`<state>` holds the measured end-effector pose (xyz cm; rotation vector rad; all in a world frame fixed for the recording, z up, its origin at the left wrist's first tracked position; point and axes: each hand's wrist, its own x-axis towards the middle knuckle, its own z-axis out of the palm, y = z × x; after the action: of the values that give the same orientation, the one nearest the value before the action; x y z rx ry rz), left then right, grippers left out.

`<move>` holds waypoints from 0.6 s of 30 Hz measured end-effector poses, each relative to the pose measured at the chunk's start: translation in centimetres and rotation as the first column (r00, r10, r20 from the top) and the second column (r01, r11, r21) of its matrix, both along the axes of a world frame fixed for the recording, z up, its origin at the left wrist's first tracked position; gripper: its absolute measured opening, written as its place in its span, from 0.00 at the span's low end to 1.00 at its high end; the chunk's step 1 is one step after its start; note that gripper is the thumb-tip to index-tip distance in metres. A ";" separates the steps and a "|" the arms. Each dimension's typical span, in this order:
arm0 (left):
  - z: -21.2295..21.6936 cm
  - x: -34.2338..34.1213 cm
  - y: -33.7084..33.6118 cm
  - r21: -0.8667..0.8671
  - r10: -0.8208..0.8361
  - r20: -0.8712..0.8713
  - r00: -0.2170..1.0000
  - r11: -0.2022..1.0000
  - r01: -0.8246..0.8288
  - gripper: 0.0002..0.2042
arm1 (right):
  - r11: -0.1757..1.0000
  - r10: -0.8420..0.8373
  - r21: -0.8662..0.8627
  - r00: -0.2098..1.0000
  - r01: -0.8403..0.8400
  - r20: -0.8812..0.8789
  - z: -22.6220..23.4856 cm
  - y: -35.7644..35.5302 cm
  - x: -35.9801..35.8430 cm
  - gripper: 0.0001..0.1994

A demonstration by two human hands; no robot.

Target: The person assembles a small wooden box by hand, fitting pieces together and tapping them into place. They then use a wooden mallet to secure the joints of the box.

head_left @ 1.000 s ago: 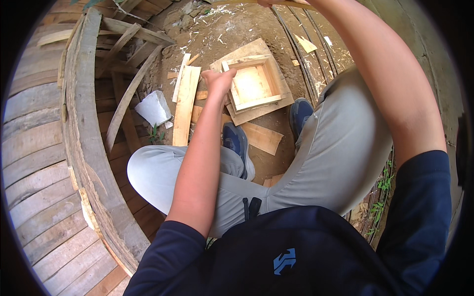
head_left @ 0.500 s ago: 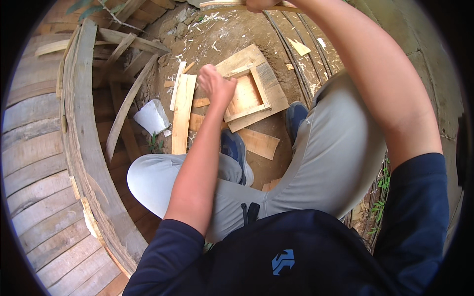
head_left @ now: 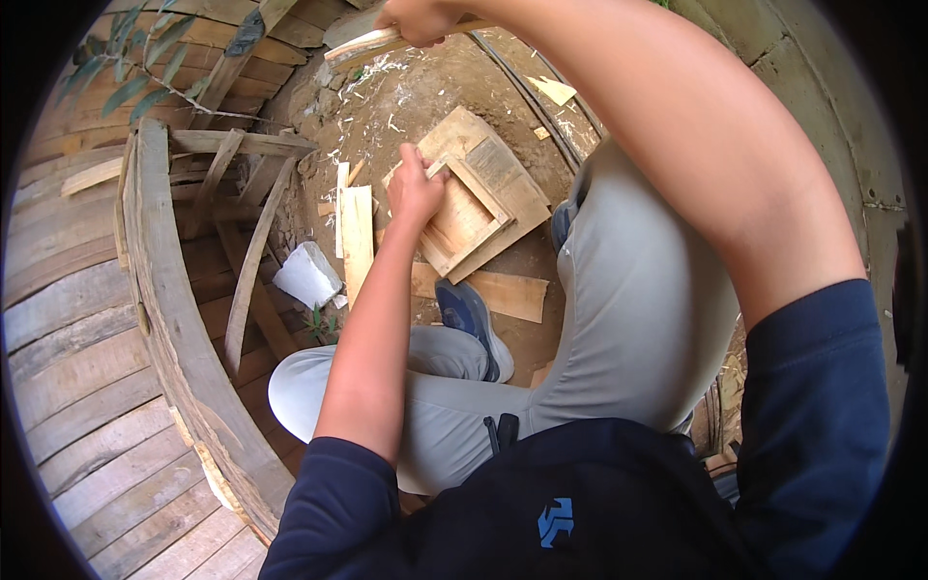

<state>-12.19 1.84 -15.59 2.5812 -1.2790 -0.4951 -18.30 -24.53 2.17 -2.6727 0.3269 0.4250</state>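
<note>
A square wooden frame on a board (head_left: 488,198) lies on the dirt ahead of my feet. My left hand (head_left: 416,186) rests on its left edge, fingers pressed onto the wood and holding it down. Raised at the top of the view, my right hand (head_left: 418,19) is shut on a pale wooden stick (head_left: 362,43) that points to the left, well above the frame. I am seated, grey trousers and blue shoes (head_left: 471,314) below the frame.
A loose plank (head_left: 356,242) lies left of the frame, another board (head_left: 503,293) by my shoe. A white crumpled bag (head_left: 307,275) sits near stacked curved wooden boards (head_left: 164,309) on the left. Thin metal rods (head_left: 527,92) run along the dirt on the right.
The view has tilted, so the frame appears rotated. My left hand stays on the frame's left edge. My right hand with the stick stays raised at the top.
</note>
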 end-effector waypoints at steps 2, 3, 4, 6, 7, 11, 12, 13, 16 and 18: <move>0.2 0.3 1.1 0.001 0.089 -0.015 0.996 0.996 -0.089 0.26 | 1.000 -0.005 0.005 1.000 0.005 -0.004 0.5 0.4 -0.2 0.15; 0.3 0.3 1.4 -0.006 0.143 -0.015 0.990 0.990 -0.143 0.27 | 1.000 -0.022 0.023 1.000 0.022 0.000 1.2 0.7 -0.6 0.15; 0.4 0.3 1.8 -0.013 0.198 -0.015 0.980 0.980 -0.198 0.28 | 0.999 -0.037 0.041 0.999 0.036 0.003 1.5 1.1 -0.9 0.15; 0.4 0.0 2.3 -0.045 0.304 -0.032 0.952 0.951 -0.306 0.29 | 0.999 0.039 0.007 0.997 -0.039 0.061 0.6 0.9 -0.3 0.15; 0.3 -0.4 2.4 -0.070 0.354 -0.049 0.934 0.932 -0.357 0.30 | 0.997 0.076 -0.014 0.993 -0.075 0.091 0.2 0.6 -0.1 0.15; -1.0 -1.0 3.8 -0.163 0.532 -0.131 0.837 0.821 -0.547 0.31 | 0.996 0.082 0.016 0.984 -0.085 0.156 -0.8 1.0 0.9 0.18; -1.0 -1.5 3.6 -0.180 0.535 -0.137 0.833 0.814 -0.552 0.31 | 0.997 0.076 0.005 0.989 -0.077 0.128 -0.7 0.7 0.6 0.19; -0.9 -1.8 3.4 -0.160 0.550 -0.154 0.821 0.806 -0.570 0.32 | 0.998 0.069 -0.007 0.993 -0.069 0.099 -0.5 0.4 0.2 0.20; -0.8 -2.0 3.9 -0.080 0.620 -0.199 0.759 0.762 -0.643 0.33 | 0.998 0.038 0.042 0.994 -0.042 0.104 -0.3 0.3 -0.6 0.20; -0.9 -1.7 4.3 -0.009 0.674 -0.234 0.701 0.719 -0.695 0.35 | 0.998 0.030 0.058 0.994 -0.036 0.107 0.0 0.5 -0.7 0.21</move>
<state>-13.89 6.09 -16.54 2.5747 -0.1924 -0.5110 -19.04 -23.99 2.18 -2.6338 0.2347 0.2970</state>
